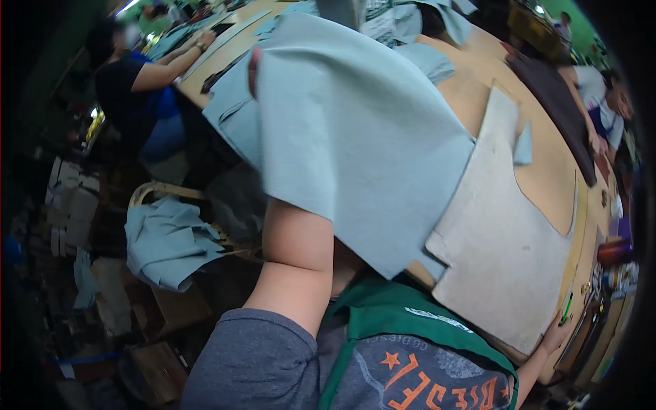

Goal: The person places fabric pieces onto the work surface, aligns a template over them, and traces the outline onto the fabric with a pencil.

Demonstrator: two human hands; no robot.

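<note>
My left hand (254, 72) is raised at the upper left edge of a large light blue sheet (362, 137), closed on it; the sheet hides most of the hand and forearm. The sheet hangs in front of my upper arm and partly over the table. At the lower right, my right hand (557, 335) holds a green pen (566, 309) beside the corner of a whitish-grey flat panel (502, 246). This panel has a curved cutout and lies on the tan tabletop (547, 154).
More blue pieces (232, 113) lie on the table. Others rest in a heap (171, 239) on a chair at the left. A dark sheet (557, 102) is near a co-worker (605, 102) at the right. Another person (137, 82) works at the upper left. Tools and a red container (615, 251) line the right edge.
</note>
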